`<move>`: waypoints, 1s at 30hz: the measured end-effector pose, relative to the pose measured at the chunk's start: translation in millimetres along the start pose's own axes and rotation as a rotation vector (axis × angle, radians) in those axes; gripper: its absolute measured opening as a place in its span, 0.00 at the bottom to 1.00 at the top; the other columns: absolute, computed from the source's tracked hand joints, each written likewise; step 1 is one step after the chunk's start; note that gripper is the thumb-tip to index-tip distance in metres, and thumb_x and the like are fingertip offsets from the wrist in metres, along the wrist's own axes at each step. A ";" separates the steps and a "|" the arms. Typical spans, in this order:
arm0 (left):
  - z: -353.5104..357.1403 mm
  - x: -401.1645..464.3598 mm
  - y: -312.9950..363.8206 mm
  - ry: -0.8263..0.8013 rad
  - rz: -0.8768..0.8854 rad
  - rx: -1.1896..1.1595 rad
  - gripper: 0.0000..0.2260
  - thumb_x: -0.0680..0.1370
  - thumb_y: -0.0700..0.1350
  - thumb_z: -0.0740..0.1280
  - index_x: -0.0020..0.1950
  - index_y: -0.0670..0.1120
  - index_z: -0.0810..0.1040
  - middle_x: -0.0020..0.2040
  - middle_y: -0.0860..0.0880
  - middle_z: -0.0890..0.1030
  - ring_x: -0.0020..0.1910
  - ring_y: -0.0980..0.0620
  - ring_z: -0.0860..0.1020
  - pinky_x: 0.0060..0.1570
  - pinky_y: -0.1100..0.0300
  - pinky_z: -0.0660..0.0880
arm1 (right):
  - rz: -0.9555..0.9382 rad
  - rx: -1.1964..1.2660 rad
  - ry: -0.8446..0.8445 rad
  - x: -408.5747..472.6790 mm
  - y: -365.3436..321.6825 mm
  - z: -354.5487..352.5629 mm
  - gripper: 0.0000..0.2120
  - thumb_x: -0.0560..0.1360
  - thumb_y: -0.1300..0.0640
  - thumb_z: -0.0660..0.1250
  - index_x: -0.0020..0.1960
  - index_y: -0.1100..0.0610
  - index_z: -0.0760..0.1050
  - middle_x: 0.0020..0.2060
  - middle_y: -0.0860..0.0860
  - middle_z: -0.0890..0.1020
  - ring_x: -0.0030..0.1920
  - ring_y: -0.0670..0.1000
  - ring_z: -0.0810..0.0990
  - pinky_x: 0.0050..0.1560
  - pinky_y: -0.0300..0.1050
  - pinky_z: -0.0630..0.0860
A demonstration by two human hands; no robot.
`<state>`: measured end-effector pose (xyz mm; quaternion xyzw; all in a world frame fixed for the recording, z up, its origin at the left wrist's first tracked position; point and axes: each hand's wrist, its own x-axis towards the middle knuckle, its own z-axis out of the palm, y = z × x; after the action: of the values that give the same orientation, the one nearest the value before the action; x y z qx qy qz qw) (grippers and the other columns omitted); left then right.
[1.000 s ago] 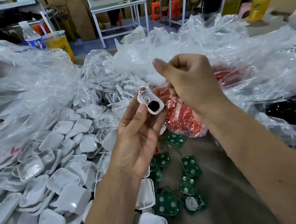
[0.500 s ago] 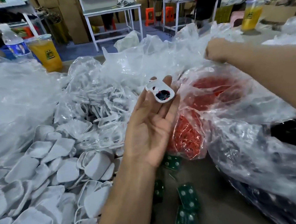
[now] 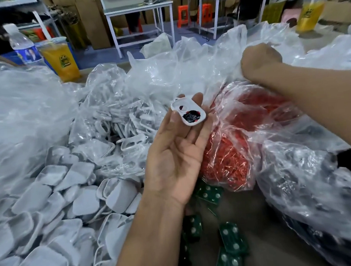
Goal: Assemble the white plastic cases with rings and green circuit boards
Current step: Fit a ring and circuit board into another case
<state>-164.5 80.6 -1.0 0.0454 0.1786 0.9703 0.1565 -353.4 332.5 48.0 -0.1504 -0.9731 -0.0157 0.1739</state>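
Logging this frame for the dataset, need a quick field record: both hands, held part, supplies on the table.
left hand: palm up, holds a white case on its fingertips, thumb along the case's edge
white case: open side up, dark insert with red bits inside, round hole at the far end
right hand: reached into the clear plastic bags at the far right; fingers hidden
red parts bag: just right of the left hand
loose white cases: heaped at left
green circuit boards: on the table near the left forearm

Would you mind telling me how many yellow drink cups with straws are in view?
2: one yellow drink cup at far left beside the water bottle, another cup at far right. Bags may hide more.
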 end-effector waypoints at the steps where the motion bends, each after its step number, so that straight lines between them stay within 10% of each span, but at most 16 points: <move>1: 1.9 -1.0 1.8 0.008 0.006 0.003 0.24 0.80 0.38 0.65 0.76 0.38 0.68 0.67 0.36 0.80 0.65 0.38 0.80 0.66 0.43 0.76 | 0.006 0.012 0.007 -3.6 -0.5 -3.8 0.15 0.80 0.61 0.62 0.63 0.66 0.78 0.62 0.67 0.79 0.63 0.70 0.78 0.59 0.58 0.77; 6: 14.9 -14.0 15.3 0.005 0.050 0.082 0.20 0.79 0.40 0.64 0.71 0.38 0.73 0.65 0.36 0.81 0.61 0.40 0.83 0.65 0.45 0.78 | 0.136 0.307 0.231 -28.8 -8.0 -42.8 0.16 0.78 0.50 0.62 0.48 0.62 0.81 0.44 0.62 0.82 0.48 0.64 0.82 0.47 0.51 0.77; 10: 19.0 -31.5 29.9 0.015 0.080 0.137 0.15 0.80 0.41 0.64 0.66 0.39 0.76 0.64 0.38 0.82 0.59 0.41 0.84 0.59 0.48 0.81 | 0.183 0.909 0.376 -70.0 -50.8 -99.0 0.19 0.75 0.51 0.61 0.27 0.53 0.62 0.24 0.48 0.64 0.23 0.48 0.63 0.30 0.43 0.61; 17: -4.2 -75.1 53.6 0.133 0.160 0.250 0.19 0.80 0.42 0.65 0.69 0.38 0.75 0.65 0.40 0.82 0.56 0.43 0.84 0.46 0.59 0.83 | 0.058 1.425 0.026 -219.4 -110.3 -86.1 0.17 0.67 0.56 0.68 0.27 0.66 0.69 0.24 0.56 0.67 0.25 0.52 0.62 0.28 0.43 0.60; 21: -9.3 -78.6 60.4 0.163 0.193 0.217 0.18 0.83 0.41 0.62 0.72 0.36 0.72 0.65 0.39 0.82 0.56 0.43 0.84 0.48 0.59 0.83 | -0.085 1.490 -0.146 -272.4 -108.7 -44.5 0.20 0.69 0.60 0.69 0.24 0.56 0.62 0.21 0.51 0.61 0.24 0.50 0.58 0.28 0.39 0.59; 30: -12.6 -72.5 57.1 0.159 0.157 0.242 0.16 0.82 0.40 0.62 0.69 0.37 0.73 0.62 0.38 0.83 0.53 0.44 0.85 0.48 0.60 0.83 | -0.247 1.758 -0.393 -273.5 -88.5 -22.5 0.10 0.77 0.67 0.73 0.47 0.56 0.73 0.35 0.60 0.85 0.27 0.53 0.80 0.25 0.43 0.76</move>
<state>-114.1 2.5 5.5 0.0009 0.3017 0.9516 0.0591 -127.7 167.6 -22.9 0.1417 -0.6558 0.7395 0.0541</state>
